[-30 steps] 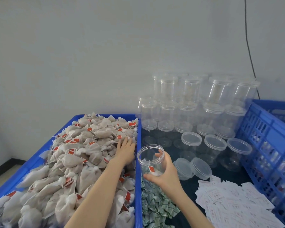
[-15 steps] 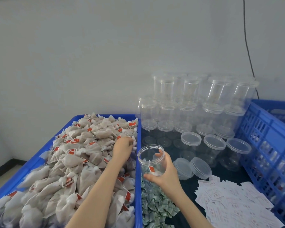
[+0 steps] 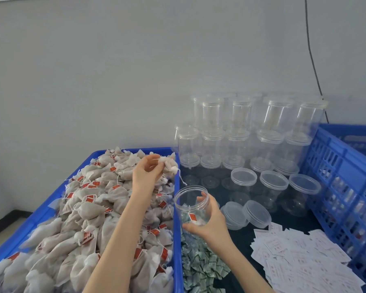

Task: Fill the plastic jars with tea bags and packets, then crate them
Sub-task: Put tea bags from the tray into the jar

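My right hand point(image 3: 207, 225) grips an open clear plastic jar point(image 3: 191, 205) beside the blue bin; one tea bag with a red tag lies inside it. My left hand point(image 3: 146, 173) pinches a beige tea bag point(image 3: 169, 166) lifted above the heap, its string dangling toward the jar. The blue bin point(image 3: 179, 208) on the left is heaped with tea bags point(image 3: 89, 208). Small green packets point(image 3: 199, 265) lie in a pile below the jar. White packets point(image 3: 300, 259) are spread at the lower right.
Several empty lidded jars point(image 3: 243, 132) are stacked against the wall, with more standing in front. Two loose lids point(image 3: 246, 214) lie by the held jar. A blue slatted crate point(image 3: 344, 187) holding filled jars stands at the right. A black cable point(image 3: 313, 58) hangs down the wall.
My left hand closed on a tea bag in the heap and lifted it up and to the right, toward the jar. My right hand kept the jar in place.
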`<state>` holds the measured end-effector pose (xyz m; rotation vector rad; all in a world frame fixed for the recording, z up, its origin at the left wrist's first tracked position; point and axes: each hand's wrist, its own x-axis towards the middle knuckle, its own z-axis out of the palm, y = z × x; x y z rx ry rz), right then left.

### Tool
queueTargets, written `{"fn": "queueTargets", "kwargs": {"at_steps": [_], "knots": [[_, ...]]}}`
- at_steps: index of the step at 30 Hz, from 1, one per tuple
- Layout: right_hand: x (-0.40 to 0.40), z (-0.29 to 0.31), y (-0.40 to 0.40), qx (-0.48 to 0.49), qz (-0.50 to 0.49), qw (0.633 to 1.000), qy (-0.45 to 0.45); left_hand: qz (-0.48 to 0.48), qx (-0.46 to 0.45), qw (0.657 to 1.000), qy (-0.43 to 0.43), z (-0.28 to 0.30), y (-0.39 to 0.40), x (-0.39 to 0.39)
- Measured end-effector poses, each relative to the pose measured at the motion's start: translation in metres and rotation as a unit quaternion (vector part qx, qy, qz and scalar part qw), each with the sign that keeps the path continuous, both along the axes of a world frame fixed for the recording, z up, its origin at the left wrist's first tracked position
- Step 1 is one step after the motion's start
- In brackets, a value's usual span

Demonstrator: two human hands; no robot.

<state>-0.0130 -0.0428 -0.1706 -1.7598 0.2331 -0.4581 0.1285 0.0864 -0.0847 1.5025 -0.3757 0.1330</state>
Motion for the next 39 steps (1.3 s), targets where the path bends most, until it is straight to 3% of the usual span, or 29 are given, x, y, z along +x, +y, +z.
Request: {"fn": "queueTargets", "kwargs": {"at_steps": [9, 13, 17, 20, 23, 25, 26, 28, 30, 31, 33, 36, 39], "knots": [[0.002, -0.002, -0.001, 0.010, 0.002, 1.000, -0.015, -0.134, -0.025, 0.989, -0.051, 0.017, -0.004, -0.028], [0.003, -0.002, -0.001, 0.020, 0.005, 0.999, -0.029, -0.176, 0.110, 0.969, -0.133, 0.017, -0.007, -0.034], [0.004, 0.001, -0.003, 0.011, -0.005, 0.999, -0.042, -0.230, 0.302, 0.903, -0.200, 0.007, -0.017, -0.039], [0.002, 0.004, -0.005, -0.018, -0.012, 0.999, -0.046, -0.252, 0.329, 0.891, -0.187, 0.003, -0.017, -0.038], [-0.001, 0.003, -0.007, -0.014, -0.019, 0.999, -0.041, -0.180, 0.272, 0.930, -0.167, 0.002, -0.016, -0.026], [-0.002, 0.003, -0.008, -0.008, -0.024, 0.999, -0.040, -0.059, 0.308, 0.935, -0.164, -0.004, -0.015, -0.011], [-0.002, 0.003, -0.008, -0.011, -0.025, 0.999, -0.040, 0.006, 0.370, 0.915, -0.163, -0.010, -0.013, -0.002], [-0.003, 0.003, -0.009, -0.023, -0.023, 0.999, -0.039, 0.084, 0.554, 0.814, -0.149, -0.028, -0.005, 0.015], [-0.003, 0.001, -0.010, -0.036, -0.022, 0.998, -0.041, 0.075, 0.700, 0.701, -0.112, -0.045, 0.000, 0.023], [-0.003, 0.001, -0.011, -0.039, -0.022, 0.998, -0.043, 0.069, 0.730, 0.671, -0.112, -0.050, 0.001, 0.026], [-0.003, 0.001, -0.010, -0.041, -0.023, 0.998, -0.045, 0.092, 0.743, 0.648, -0.142, -0.055, 0.000, 0.028], [-0.004, 0.003, -0.008, -0.045, -0.026, 0.998, -0.044, 0.134, 0.738, 0.640, -0.165, -0.055, -0.002, 0.031], [-0.004, 0.003, -0.008, -0.045, -0.026, 0.998, -0.043, 0.130, 0.718, 0.666, -0.153, -0.056, -0.001, 0.034]]}}
